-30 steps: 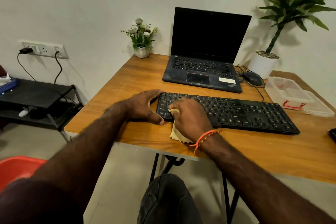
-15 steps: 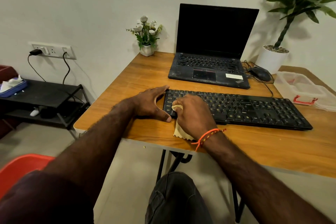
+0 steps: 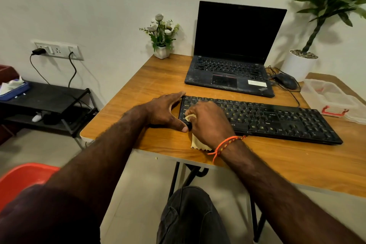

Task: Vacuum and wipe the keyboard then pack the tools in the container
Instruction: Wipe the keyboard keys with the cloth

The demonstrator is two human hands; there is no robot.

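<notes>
A black keyboard (image 3: pixel 277 119) lies across the wooden table (image 3: pixel 277 164) in front of me. My right hand (image 3: pixel 210 123), with an orange thread at the wrist, presses a pale yellow cloth (image 3: pixel 198 142) onto the keyboard's left end; most of the cloth is hidden under the palm. My left hand (image 3: pixel 166 111) clasps the keyboard's left edge, thumb at the near corner, fingers at the far corner. A clear plastic container (image 3: pixel 328 97) with a red latch stands at the right edge.
Behind the keyboard are an open black laptop (image 3: pixel 233 49), a mouse (image 3: pixel 287 80) with cables, a small flower pot (image 3: pixel 162 35) and a large potted plant (image 3: pixel 301 63). A black shelf (image 3: pixel 45 99) stands left, a red chair (image 3: pixel 21 178) near left.
My view has shifted a little. The right hand has rubbed the cloth slightly over the keyboard's left end. The left hand keeps its hold on the left edge.
</notes>
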